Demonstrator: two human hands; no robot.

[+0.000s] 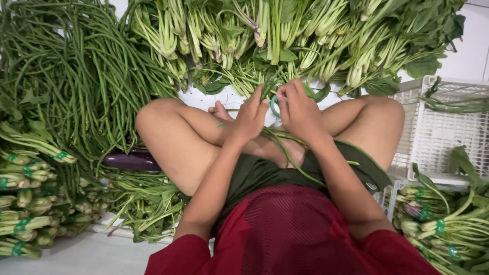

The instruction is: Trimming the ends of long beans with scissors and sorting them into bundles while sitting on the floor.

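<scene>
green veg bunch (277, 84), white crate (443, 132), red shirt (295, 229)

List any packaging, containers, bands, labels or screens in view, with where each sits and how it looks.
White plastic crate: right side, slotted walls, some greens lying over it.
Green tape ring: centre, between the left hand and right hand, round and pale green.
Green tape bands: lower right, wrapped around tied bundles of greens.
Green tape bands: lower left, around stacked bundles.
No printed labels, signs or screens visible.

Green stem bunch (277, 135): long thin stalks, gathered, lying across the lap, upper end gripped. Green tape roll (275, 106): small ring, upright, between the fingers.
</scene>
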